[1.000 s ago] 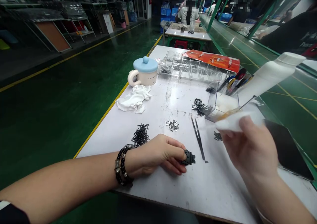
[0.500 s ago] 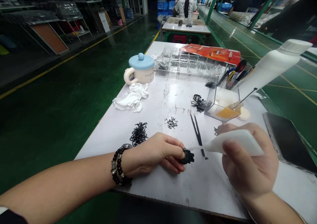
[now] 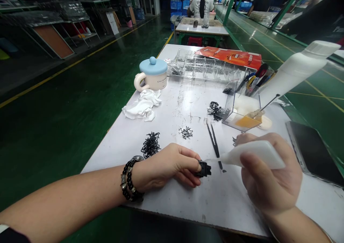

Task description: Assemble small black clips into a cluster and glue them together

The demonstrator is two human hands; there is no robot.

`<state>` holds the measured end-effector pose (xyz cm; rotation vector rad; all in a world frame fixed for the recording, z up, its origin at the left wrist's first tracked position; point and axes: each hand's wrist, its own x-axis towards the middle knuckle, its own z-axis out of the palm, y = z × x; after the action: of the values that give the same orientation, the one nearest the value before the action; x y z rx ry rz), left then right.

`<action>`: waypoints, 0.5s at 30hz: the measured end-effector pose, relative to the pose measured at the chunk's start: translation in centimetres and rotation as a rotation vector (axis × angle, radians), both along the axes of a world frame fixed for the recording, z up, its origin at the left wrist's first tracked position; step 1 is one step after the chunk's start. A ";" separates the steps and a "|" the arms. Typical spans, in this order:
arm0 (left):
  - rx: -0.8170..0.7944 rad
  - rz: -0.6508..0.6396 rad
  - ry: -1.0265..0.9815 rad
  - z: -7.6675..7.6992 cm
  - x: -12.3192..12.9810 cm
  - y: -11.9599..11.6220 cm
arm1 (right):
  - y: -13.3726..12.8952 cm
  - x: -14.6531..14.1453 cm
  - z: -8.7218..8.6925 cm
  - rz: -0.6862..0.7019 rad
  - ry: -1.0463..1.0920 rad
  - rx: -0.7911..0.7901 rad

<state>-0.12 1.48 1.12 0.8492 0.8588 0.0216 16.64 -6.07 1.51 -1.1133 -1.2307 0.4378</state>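
Note:
My left hand (image 3: 176, 166) pinches a small black block (image 3: 204, 169) just above the white table (image 3: 172, 214). My right hand (image 3: 271, 171) is closed around a white squeeze bottle (image 3: 255, 155), whose thin tip points left and reaches the top edge of the block. Whether the tip touches it I cannot tell. Black tweezers (image 3: 214, 141) lie behind the bottle tip, with a tiny dark piece by their near end. A heap of black curved parts (image 3: 151, 145) rests behind my left wrist, and small silvery parts (image 3: 186, 132) are scattered farther right.
Behind stand a lidded mug (image 3: 153, 74), a crumpled white cloth (image 3: 142, 105) and a clear compartment tray (image 3: 206, 67). On the right are a clear holder (image 3: 242, 110) with tools, a large white bottle (image 3: 295, 71) and a dark phone-like slab (image 3: 317, 153). A person sits farther off.

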 end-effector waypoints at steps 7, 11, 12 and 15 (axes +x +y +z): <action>0.000 0.004 0.016 0.2 0.1 0.0 | -0.1 0.0 0.1 0.036 0.014 0.026; 0.007 -0.011 -0.007 -0.1 0.0 0.0 | -0.1 0.0 0.1 0.033 0.012 0.008; 0.010 -0.010 -0.014 -0.2 -0.1 0.0 | -0.1 0.0 0.1 0.035 0.008 0.004; 0.010 0.004 -0.024 -0.5 -0.1 0.0 | -0.1 0.0 0.1 0.017 0.012 0.012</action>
<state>-0.21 1.46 0.64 0.8554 0.8380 0.0399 16.66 -6.18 1.57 -1.0891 -1.2320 0.4492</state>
